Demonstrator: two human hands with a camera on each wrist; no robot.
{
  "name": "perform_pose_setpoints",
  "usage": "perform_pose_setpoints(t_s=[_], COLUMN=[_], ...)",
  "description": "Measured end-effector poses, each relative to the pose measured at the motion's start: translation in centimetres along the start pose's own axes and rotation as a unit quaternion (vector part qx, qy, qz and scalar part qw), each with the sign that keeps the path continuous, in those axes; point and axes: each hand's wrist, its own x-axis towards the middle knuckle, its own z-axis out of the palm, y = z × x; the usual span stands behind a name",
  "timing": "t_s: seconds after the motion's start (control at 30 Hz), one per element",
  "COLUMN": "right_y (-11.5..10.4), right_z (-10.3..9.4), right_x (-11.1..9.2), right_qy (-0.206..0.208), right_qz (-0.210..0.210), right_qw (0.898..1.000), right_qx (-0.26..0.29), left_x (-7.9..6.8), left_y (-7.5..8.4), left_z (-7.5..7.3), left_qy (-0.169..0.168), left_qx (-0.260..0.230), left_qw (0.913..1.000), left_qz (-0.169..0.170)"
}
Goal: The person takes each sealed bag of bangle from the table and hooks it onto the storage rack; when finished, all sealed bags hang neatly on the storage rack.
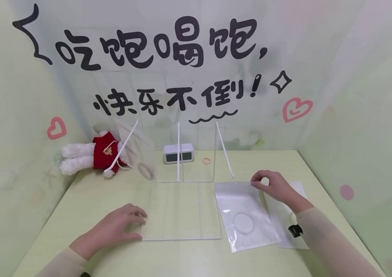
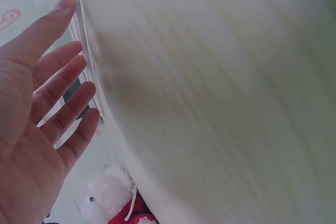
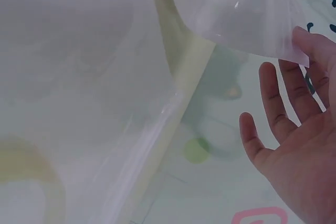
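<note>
A white wire rack with upright slanting prongs stands mid-table in the head view. My left hand is at its left front side, fingers loosely bent and thumb near the front corner. In the left wrist view, the fingers are spread beside the white wires. My right hand pinches the upper right corner of a translucent plastic bag with a round ring mark. That bag lies right of the rack. In the right wrist view, thumb and forefinger hold the bag's corner, while the other fingers stay apart.
Another bag lies under my right forearm. A translucent sheet with a ring hangs at the left prong, partly hiding a plush toy in red. Behind the rack are a white digital clock and an orange band. Walls enclose the table.
</note>
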Motion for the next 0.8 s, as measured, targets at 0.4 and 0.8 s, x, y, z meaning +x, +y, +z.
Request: perform_pose_setpoints(t_s=[0.4, 0.8], right_y=[-3.4, -6.6], right_z=[-1.1, -2.1], right_x=[-2.1, -3.3], right_qy=[0.052, 0.131], right_qz=[0.010, -0.060], right_qw=[0.999, 0.989], right_qx=[0.012, 0.027], left_x=[0.1, 0.2], left_y=[-0.3, -0.1], left_z=[0.0, -0.1], left_qy=[0.004, -0.007], left_qx=[-0.012, -0.010], left_qw=[0.9999, 0.9998], left_qz=[-0.003, -0.012])
